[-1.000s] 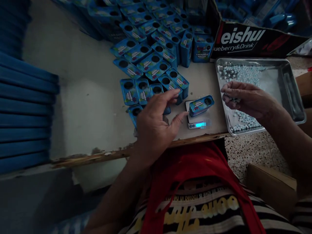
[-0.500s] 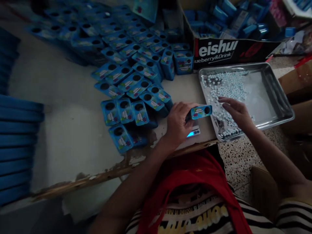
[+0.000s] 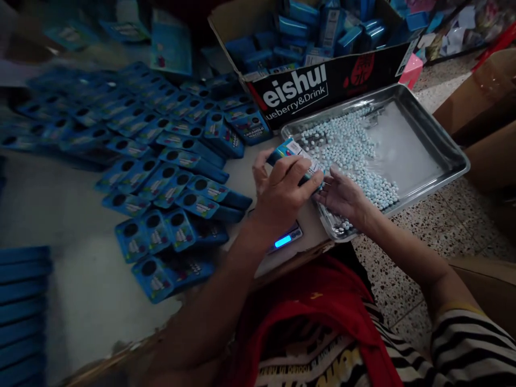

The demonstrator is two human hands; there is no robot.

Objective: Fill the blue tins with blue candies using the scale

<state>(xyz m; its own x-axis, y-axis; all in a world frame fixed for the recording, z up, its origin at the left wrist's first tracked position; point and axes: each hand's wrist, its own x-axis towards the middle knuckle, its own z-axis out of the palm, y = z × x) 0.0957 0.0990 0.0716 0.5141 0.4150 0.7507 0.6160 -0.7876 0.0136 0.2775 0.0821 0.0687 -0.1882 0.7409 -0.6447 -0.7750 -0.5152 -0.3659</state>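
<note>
Blue container tilting between two hands beside the pellet tray

The crowd of standing containers (image 3: 145, 123) is filling the table (image 3: 88, 269) to the left of the hands, and a black-printed carton (image 3: 298, 91) of blue packs is walling off the far side of the metal tray (image 3: 411, 140). The left forearm is crossing in front of a scale (image 3: 296, 234) with a lit display, partly hiding it.

One blue container (image 3: 290, 148) is slanting above the tray's near left side, its lower end over the right hand (image 3: 342, 199). The left hand's (image 3: 278, 196) grip is clasping it around the sides; the right hand is lying palm up, fingers loosely bent. Whether those fingers are touching the container, I cannot tell. One scale, one tray and one such carton are showing; three standing containers are forming the row nearest the person, with one more in front. Pale pellets (image 3: 342, 145) are spreading too thickly to count.

The tray's right part is showing bare metal inside a raised rim. Speckled floor (image 3: 435, 252) is showing along its near side. The table's front edge is running down toward the lower left.
</note>
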